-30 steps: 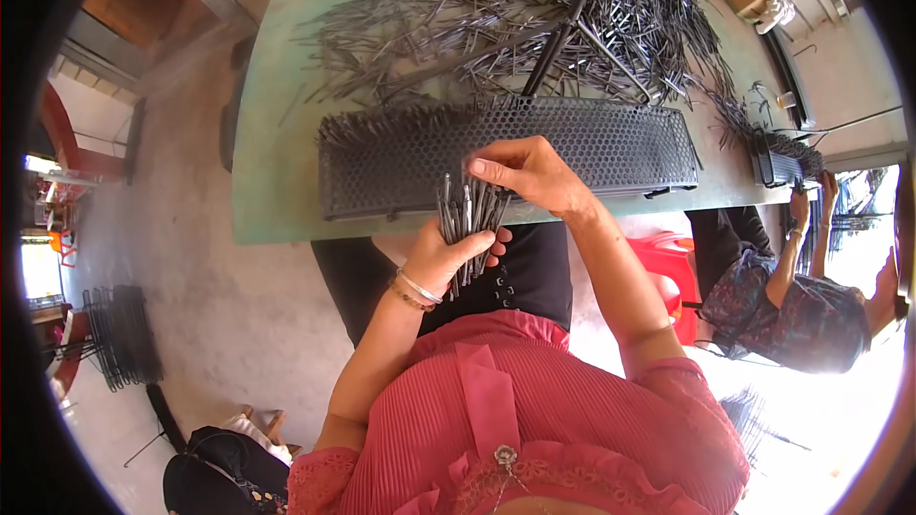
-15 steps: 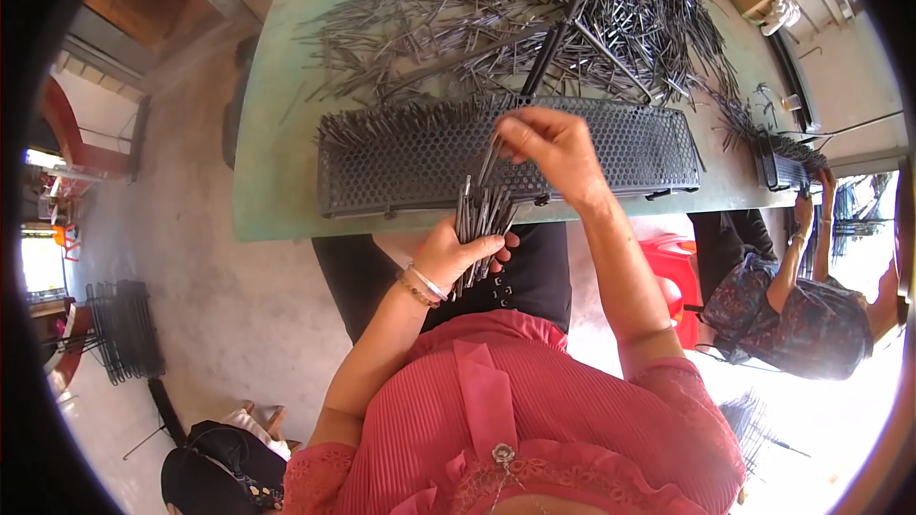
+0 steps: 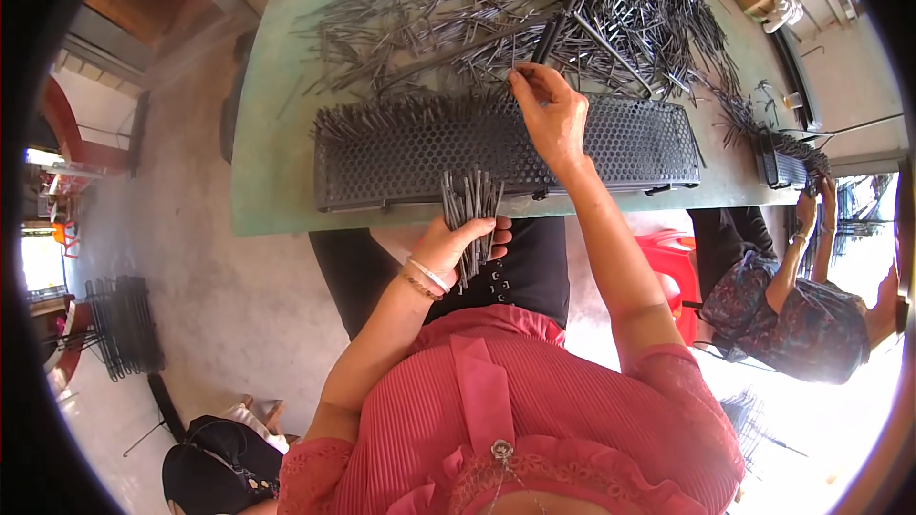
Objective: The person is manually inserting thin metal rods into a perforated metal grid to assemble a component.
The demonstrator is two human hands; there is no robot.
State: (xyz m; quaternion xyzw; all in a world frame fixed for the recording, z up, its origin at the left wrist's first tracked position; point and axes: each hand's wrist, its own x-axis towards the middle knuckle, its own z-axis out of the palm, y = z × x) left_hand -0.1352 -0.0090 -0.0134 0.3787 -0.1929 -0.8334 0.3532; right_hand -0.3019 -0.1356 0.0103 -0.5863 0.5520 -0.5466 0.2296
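My left hand [image 3: 460, 241] is closed round a bundle of thin dark sticks [image 3: 472, 198], held upright in front of the table's near edge. Beyond it lies a long black panel [image 3: 429, 167] full of round holes. Many sticks [image 3: 401, 113] stand packed in the holes along its far left side, while rows at the right show bare holes. My right hand [image 3: 553, 114] is above the panel's far edge, at the end of the filled rows. Thumb and forefinger are pinched together on a thin dark stick, mostly hidden by the fingers.
A large heap of loose dark sticks [image 3: 658, 29] covers the far side of the green table [image 3: 272, 162], with black bars [image 3: 572, 0] across it. At the right, a co-worker [image 3: 792, 310] handles a similar panel [image 3: 782, 167]. A red stool [image 3: 668, 272] stands beneath the table's edge.
My right hand has moved away from the bundle, up to the panel's far edge, carrying a stick. My left hand still grips the bundle, now slightly further left.
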